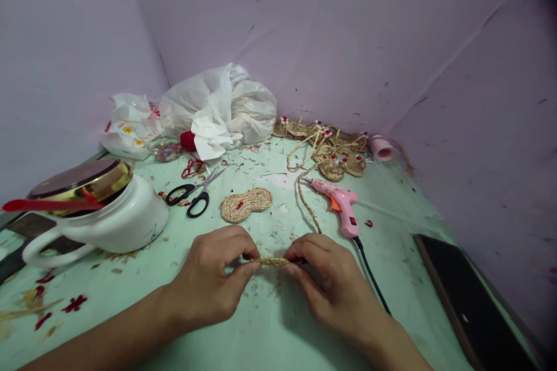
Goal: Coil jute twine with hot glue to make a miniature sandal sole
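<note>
Between my two hands a short stretch of braided straw cord is held level above the table. My left hand pinches its left end between thumb and fingers. At the other end my right hand pinches the cord the same way. A longer run of the cord goes up from behind my right hand toward the back. Just beyond my hands lies a coiled straw piece shaped like a figure eight. A pink glue gun rests to the right of it, nozzle pointing left.
Black-handled scissors lie open at left. A white mug with a gold-rimmed lid stands nearer. Behind are white plastic bags, red yarn, finished straw pieces and a pink spool. A dark phone-like slab lies right.
</note>
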Available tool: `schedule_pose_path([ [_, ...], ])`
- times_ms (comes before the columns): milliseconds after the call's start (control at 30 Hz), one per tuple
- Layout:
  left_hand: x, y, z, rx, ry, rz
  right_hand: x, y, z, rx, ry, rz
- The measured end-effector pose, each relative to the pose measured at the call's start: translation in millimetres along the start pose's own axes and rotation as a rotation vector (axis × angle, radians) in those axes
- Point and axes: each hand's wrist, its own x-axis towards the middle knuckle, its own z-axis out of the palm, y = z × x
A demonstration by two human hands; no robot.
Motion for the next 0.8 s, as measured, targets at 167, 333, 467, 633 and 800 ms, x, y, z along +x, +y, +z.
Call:
schedule_pose_path([
  [167, 0.1, -0.5, -0.9, -0.010, 0.002, -0.021, -2.5, 1.4, -1.7, 0.072, -0.029, 0.097],
  [333, 1.2, -0.9, -1.4, -0.020, 0.000, -0.092, -4.0, 4.4, -3.7, 0.105, -0.016, 0.113],
  [467, 1.2, 0.0, -1.1, -0.010, -0.001, -0.060, -0.8, 2.7, -5.0, 0.121, -0.035, 0.105],
  [633, 0.6, 1.0, -0.7, 0.003, 0.017, -0.013, 1.7, 3.0, -4.9, 0.088, -0.015, 0.069],
  [800, 1.2, 1.1, -0.1, 0.010, 0.039, 0.001, -1.5, 4.9, -3.6, 0.126, -0.014, 0.105],
])
